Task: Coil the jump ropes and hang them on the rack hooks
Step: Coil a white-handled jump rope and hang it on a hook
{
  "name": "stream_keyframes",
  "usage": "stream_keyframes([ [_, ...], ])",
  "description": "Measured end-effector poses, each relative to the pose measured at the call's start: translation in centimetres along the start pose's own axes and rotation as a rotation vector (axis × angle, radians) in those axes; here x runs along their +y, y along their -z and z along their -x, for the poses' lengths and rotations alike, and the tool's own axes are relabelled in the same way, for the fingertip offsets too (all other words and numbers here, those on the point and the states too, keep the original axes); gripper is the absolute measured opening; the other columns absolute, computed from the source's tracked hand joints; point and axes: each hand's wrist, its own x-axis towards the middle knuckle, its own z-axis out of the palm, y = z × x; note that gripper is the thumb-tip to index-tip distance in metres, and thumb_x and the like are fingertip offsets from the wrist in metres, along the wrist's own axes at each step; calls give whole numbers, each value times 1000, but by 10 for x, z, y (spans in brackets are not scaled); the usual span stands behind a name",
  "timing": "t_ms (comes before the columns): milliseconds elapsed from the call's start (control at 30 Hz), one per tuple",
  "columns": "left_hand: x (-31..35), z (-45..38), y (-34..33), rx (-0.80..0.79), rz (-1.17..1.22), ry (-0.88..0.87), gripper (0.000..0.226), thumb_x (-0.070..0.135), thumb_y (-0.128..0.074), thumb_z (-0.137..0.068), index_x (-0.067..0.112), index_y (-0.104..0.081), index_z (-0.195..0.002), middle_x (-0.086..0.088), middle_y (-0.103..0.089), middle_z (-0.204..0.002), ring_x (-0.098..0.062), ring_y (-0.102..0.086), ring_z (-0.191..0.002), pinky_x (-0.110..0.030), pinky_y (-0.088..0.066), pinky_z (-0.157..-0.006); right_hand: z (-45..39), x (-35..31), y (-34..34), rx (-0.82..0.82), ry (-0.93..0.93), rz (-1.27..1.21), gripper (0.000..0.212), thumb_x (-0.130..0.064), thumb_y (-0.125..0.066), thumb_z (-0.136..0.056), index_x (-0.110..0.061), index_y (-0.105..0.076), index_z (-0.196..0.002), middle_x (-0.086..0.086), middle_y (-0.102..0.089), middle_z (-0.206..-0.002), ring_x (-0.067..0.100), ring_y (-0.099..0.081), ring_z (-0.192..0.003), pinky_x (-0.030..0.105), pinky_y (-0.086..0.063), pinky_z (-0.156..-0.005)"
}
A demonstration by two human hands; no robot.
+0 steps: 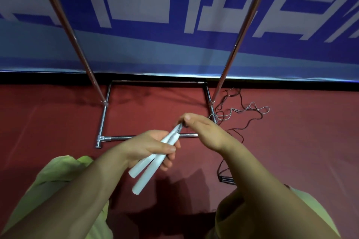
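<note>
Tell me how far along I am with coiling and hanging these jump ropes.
Early on. Nothing looks hung on the rack. Your left hand holds both white handles together; your right hand pinches the cord at their tips. Loose cords on the floor remain uncoiled.

Rack uprights (236, 44) flank open gap; loose ropes (242, 111) right.

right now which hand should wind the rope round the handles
Right. The left hand is already gripping both handles, while the right hand pinches the rope at their tips, nearest the loose rope on the floor.
</note>
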Motion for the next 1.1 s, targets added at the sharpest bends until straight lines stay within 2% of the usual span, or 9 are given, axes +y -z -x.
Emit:
stream_keyframes([
  [100,-3,-6,7,16,-65,1,50,22,-72,-56,11,-55,-102,-3,-51,-57,-14,-48,-42,-25,-45,-43,-6,3,5,-72,-47,56,51,-45,-31,-97,-8,-66,-94,-4,-57,-75,4,-50,-70,22,-42,-73],
  [200,-3,-14,11,100,-51,-15,50,20,-63,-61,7,-53,-108,-3,-50,-57,-13,-43,-39,-23,-40,-40,-8,4,9,-132,-100,138,45,-41,-30,-103,-10,-63,-101,-9,-47,-69,-2,-42,-57,11,-36,-61],
  [300,-1,-18,18,101,-25,-11,36,19,-60,-74,1,-53,-105,-6,-57,-63,-17,-49,-44,-27,-46,-44,-13,5,16,-129,-147,144,29,-27,-40,-103,-3,-56,-100,-6,-50,-69,0,-43,-53,13,-36,-55],
  [400,1,-18,24,52,-110,30,14,12,-54,-93,-1,-58,-97,-8,-64,-69,-20,-60,-58,-31,-54,-58,-16,8,24,-166,-193,149,22,-13,-46,-100,-5,-59,-86,0,-58,-69,15,-53,-58,22,-46,-58],
  [567,4,-19,25,-83,-105,104,23,22,-60,-88,3,-62,-99,-9,-66,-75,-19,-64,-65,-33,-55,-65,-20,11,20,-147,-189,27,17,-9,-59,-93,-15,-59,-77,9,-57,-68,16,-53,-58,25,-47,-58],
  [767,1,-23,19,-138,-36,108,31,30,-60,-78,4,-59,-94,-8,-66,-73,-19,-65,-61,-33,-57,-63,-22,12,9,-104,-149,147,29,-23,-62,-92,1,-54,-77,4,-54,-56,14,-53,-52,26,-42,-54],
  [933,-1,-26,24,-213,-85,142,37,36,-71,-67,9,-62,-90,-6,-68,-72,-19,-66,-64,-31,-54,-62,-22,14,13,-12,-171,46,40,-34,-43,-100,-15,-44,-64,-5,-42,-51,11,-40,-46,29,-42,-49],
  [1033,-3,-27,23,-206,-82,151,21,28,-64,-75,9,-61,-84,-2,-63,-65,-15,-61,-59,-28,-52,-58,-21,13,12,-14,-200,53,56,-50,-32,-95,-6,-47,-64,-5,-43,-47,15,-40,-44,29,-39,-49],
  [1100,-2,-28,24,-174,35,73,16,25,-60,-79,9,-62,-81,0,-55,-61,-13,-53,-54,-26,-48,-52,-20,15,11,-32,-263,123,77,-65,-21,-92,0,-54,-68,2,-53,-51,17,-50,-49,28,-44,-58],
])
